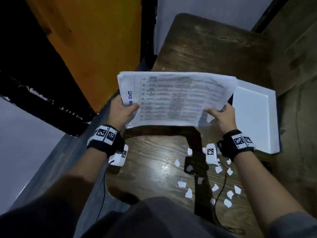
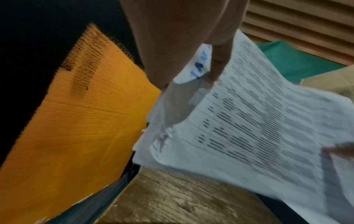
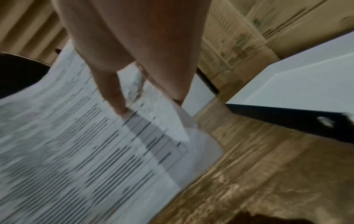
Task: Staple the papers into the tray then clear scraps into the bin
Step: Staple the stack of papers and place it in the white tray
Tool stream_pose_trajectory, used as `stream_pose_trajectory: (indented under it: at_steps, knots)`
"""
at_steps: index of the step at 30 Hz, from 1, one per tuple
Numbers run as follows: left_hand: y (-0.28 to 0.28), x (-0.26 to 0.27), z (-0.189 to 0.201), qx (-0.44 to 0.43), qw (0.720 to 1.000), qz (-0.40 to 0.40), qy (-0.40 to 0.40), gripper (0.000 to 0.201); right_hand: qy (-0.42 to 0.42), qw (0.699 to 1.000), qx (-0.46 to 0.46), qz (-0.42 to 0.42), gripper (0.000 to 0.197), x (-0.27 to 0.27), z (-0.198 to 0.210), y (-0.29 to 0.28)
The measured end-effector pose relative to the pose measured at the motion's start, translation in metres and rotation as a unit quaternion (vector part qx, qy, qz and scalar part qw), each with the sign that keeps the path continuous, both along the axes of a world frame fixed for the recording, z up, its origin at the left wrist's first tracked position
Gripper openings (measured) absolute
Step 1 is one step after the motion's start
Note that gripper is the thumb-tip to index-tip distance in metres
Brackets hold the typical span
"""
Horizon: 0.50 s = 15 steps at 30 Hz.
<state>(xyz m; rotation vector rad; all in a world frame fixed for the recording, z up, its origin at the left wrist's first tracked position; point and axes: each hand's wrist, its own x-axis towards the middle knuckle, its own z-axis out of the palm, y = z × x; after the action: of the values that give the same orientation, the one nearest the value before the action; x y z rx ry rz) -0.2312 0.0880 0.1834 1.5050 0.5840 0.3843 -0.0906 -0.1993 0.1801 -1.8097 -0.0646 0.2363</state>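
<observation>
Dark wood-grain worktop (image 1: 214, 54) fills the frame; your left hand (image 1: 122, 111) and right hand (image 1: 223, 115) each pinch the printed papers (image 1: 175, 98) mid-frame, held above it; white tray (image 1: 253, 117) right, scraps (image 1: 214, 182) lower right; no stapler visible; likely squaring sheets, so stapling needs aligned edges first.

White papers (image 1: 176, 98), grey table print, blue heading; white scraps (image 1: 188, 193); dark woodgrain table (image 1: 154, 160); orange board (image 1: 89, 48).

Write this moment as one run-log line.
papers held above table | left hand grips | right hand grips | scraps on table
</observation>
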Motion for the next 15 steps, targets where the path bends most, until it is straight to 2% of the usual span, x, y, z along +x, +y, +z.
stream_pose_trajectory:
  at_steps: [3,5,7,10,13,15]
  knots:
    - [-0.018,0.006,-0.007,0.034,0.994,0.102,-0.007,0.013,-0.051,0.997,0.036,-0.049,0.030,-0.010,0.002,0.021]
    - [-0.030,0.007,-0.017,0.017,0.986,0.163,0.013,0.008,-0.055,0.996,0.034,-0.065,0.027,-0.021,-0.009,0.028]
    - [-0.036,0.003,-0.033,-0.023,0.979,0.195,0.061,0.013,-0.026,0.996,0.020,-0.084,0.025,-0.031,-0.029,0.027]
    - [-0.035,-0.004,-0.066,-0.056,0.973,0.168,0.145,0.035,0.041,0.994,-0.019,-0.095,0.033,-0.035,-0.059,0.018]
    - [-0.038,-0.002,-0.091,-0.045,0.969,0.124,0.209,0.038,0.086,0.989,-0.047,-0.110,0.032,-0.031,-0.073,0.020]
    - [-0.039,0.002,-0.097,-0.028,0.969,0.131,0.210,0.037,0.087,0.991,-0.059,-0.083,0.033,-0.028,-0.076,0.023]
